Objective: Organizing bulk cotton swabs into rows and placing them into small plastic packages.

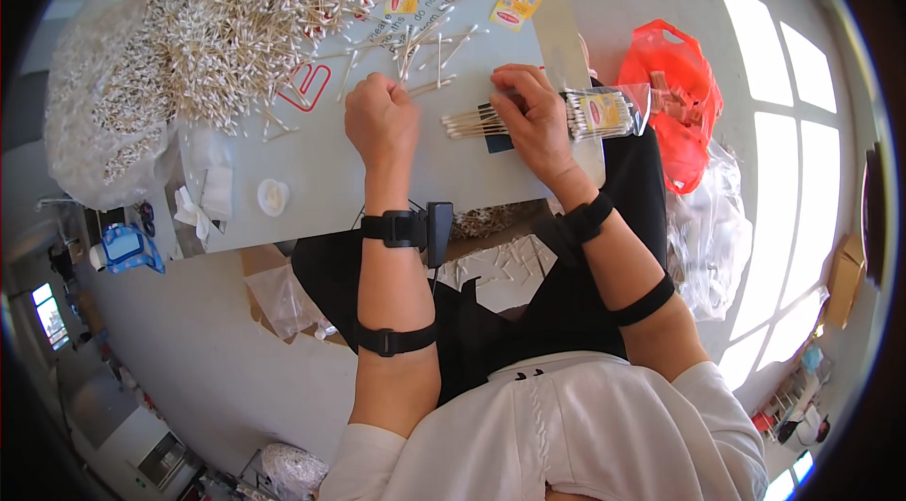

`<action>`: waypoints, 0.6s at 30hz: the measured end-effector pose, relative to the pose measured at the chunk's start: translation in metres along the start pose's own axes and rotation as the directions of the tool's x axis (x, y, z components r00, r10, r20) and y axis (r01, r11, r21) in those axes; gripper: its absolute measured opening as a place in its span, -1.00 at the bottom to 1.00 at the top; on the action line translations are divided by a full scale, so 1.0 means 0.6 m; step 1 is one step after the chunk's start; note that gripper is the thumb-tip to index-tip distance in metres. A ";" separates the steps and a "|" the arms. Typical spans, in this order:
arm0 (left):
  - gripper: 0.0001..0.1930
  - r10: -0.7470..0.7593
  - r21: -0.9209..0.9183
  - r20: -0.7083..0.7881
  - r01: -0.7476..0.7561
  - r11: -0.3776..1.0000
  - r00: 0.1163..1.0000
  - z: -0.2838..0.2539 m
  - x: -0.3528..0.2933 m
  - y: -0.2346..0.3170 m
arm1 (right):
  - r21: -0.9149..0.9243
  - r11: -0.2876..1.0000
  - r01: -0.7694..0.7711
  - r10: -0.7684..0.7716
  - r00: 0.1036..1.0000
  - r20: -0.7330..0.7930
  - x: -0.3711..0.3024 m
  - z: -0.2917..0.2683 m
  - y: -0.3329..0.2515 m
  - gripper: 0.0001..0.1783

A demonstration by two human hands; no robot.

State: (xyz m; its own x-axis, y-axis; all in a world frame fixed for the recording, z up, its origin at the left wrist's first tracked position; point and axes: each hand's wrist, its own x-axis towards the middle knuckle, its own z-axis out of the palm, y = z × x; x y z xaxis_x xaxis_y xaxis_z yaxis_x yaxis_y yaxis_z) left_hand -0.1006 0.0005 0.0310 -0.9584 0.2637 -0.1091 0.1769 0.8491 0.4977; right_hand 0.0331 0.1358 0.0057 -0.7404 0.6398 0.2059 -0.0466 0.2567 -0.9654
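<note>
My left hand (382,119) is closed in a fist over the table, beside loose cotton swabs (409,56); whatever its fingers pinch is hidden. My right hand (536,122) has its thumb and fingers apart and curved, with no object visible between them. Under and beside it, a row of cotton swabs (462,123) lies across a small dark patch (498,142). Just right of that hand, at the table edge, is a clear bag of cotton swabs (604,112) with a yellow label inside.
A large heap of cotton swabs (255,20) spills from a clear plastic bag (80,114) at the left. Yellow cards (514,8) are scattered at the far side of the table (330,171). A small white dish (274,197) stands near its front edge. A red bag (675,76) is to the right.
</note>
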 end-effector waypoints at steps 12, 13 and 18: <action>-0.91 0.412 -0.068 -0.416 -0.479 0.875 0.811 0.028 -0.044 -0.042 | -0.332 0.931 0.154 -0.051 0.953 0.298 0.057 0.024 -0.011 -0.71; -0.91 0.393 -0.122 -0.409 -0.476 0.871 0.824 0.028 -0.041 -0.039 | -0.365 0.904 0.224 -0.112 0.946 0.303 0.064 0.035 -0.009 -0.74; -0.84 0.394 -0.122 -0.344 -0.457 0.881 0.852 0.035 -0.019 -0.007 | -0.477 0.815 0.330 -0.163 0.919 0.358 0.074 0.068 0.004 -0.83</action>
State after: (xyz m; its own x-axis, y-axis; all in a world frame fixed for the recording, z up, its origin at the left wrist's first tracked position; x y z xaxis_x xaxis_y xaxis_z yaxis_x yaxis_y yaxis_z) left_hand -0.0860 0.0033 0.0120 -0.8241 0.4016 0.3994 0.5663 0.5720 0.5934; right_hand -0.0271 0.1352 0.0062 -0.9134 0.2868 0.2889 0.0374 0.7657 -0.6421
